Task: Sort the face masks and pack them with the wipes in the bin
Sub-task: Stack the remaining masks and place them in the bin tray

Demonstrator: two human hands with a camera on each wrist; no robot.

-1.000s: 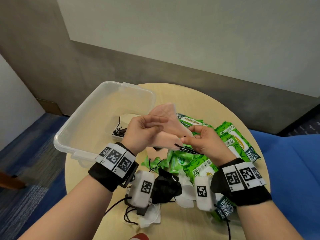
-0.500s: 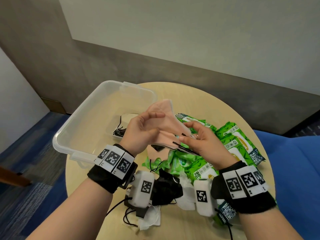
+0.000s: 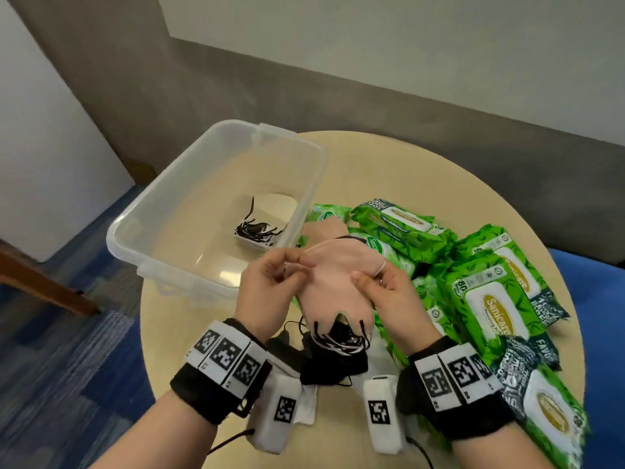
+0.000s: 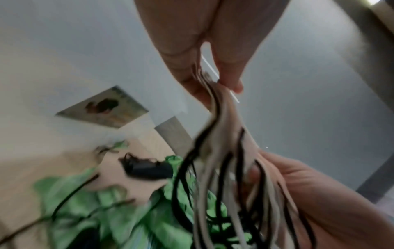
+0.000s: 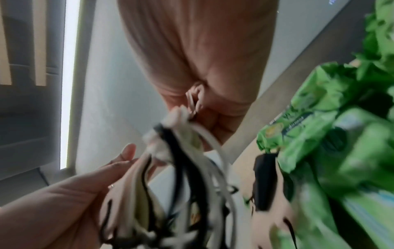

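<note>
- The left hand (image 3: pixel 270 282) and the right hand (image 3: pixel 389 292) hold a stack of pink masks (image 3: pixel 334 282) between them, above the near middle of the round table (image 3: pixel 389 164). The left fingers are curled tight and pinch the stack's top left edge; the right thumb lies flat on the front face while the other fingers wrap behind, a pale ear loop hooked over one of them.
- My guess is the two-handed hold squares the stack, so that it goes into the bin as one tidy bundle.
- Black and white ear loops (image 3: pixel 341 340) dangle from the stack's near end; both wrist views show them hanging in a loose tangle.
- A black mask (image 3: pixel 334 363) lies on the table under the stack, with white masks (image 3: pixel 306 407) just nearer, between the wrists.
- To the left sits the clear plastic bin (image 3: pixel 142 225), open, with one small bundle of masks (image 3: pixel 260 228) already at its right end.
- To the right, green packs of wipes (image 3: pixel 490 289) are heaped from the far middle to the near right edge, none in the bin yet.
</note>
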